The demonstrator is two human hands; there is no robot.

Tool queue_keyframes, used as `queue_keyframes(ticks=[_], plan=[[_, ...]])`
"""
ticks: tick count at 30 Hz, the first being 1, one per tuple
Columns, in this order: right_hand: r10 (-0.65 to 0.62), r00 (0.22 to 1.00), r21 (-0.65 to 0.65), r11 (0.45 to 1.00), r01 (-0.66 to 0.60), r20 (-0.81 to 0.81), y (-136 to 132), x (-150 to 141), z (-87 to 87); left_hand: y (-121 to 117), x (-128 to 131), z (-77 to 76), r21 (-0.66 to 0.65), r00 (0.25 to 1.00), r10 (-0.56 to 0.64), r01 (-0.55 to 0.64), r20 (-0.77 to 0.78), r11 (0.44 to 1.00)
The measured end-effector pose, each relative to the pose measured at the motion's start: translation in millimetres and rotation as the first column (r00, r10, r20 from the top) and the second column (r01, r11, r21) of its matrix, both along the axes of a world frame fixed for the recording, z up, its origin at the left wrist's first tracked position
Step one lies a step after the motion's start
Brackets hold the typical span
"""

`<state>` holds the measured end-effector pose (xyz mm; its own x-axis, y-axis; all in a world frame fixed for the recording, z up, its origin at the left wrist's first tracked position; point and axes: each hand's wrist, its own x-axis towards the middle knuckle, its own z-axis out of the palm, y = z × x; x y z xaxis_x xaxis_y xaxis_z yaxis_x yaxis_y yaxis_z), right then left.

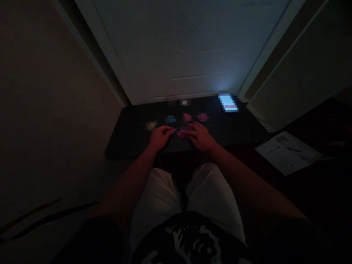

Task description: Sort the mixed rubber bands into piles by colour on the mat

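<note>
Thin little stick-like pieces lie in small piles on a low black table (123, 135). Closest to me is a pink and purple pile (181, 132), between my two hands. My left hand (161, 137) is at its left side, thumb and fingers pinched together; what sits at the fingertips is too dim and small to name. Over the pile's right edge my right hand (200, 137) spreads its fingers, the tips touching the pieces. Behind them, left to right, are a pale yellow pile (151, 125), a blue pile (170, 119), a pink pile (187, 117) and a purplish-pink pile (203, 117).
A lit phone-like screen (228, 102), blurred out, glows at the table's back right. A small round clear object (185, 102) stands at the back edge, against a white door (165, 44). On the floor at right lies a printed sheet (287, 152). The room is dark.
</note>
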<state>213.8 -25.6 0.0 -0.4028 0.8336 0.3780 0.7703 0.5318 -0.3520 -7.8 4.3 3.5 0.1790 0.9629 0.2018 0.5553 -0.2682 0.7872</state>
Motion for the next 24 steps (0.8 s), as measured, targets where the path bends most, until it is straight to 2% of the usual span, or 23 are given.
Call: queue_keyframes(ticks=[7, 10, 16, 20, 24], plan=[[-0.111, 0.99, 0.023, 0.993, 0.114, -0.091, 10, 2, -9.0, -1, 0, 0.4, -0.021, 0.998, 0.01, -0.008, 0.064, 1.0], [-0.131, 0.982, 0.033, 0.99, 0.137, -0.137, 10, 3, -9.3, -1, 1, -0.9, 0.009, 0.999, 0.001, -0.001, 0.042, 1.0], [0.019, 0.993, 0.03, 0.999, -0.016, -0.115, 4, 5, -6.1, -4, 0, -1.6, 0.065, 0.999, -0.033, 0.036, -0.035, 0.997], [0.006, 0.994, 0.019, 1.0, -0.004, -0.109, 5, 5, -7.0, -3, 0, -2.3, 0.045, 0.997, -0.052, 0.049, 0.065, 0.998], [-0.025, 0.993, 0.011, 1.0, 0.027, -0.114, 8, 4, -7.2, 0, -1, -5.1, -0.026, 0.971, 0.009, -0.003, 0.239, 1.0]])
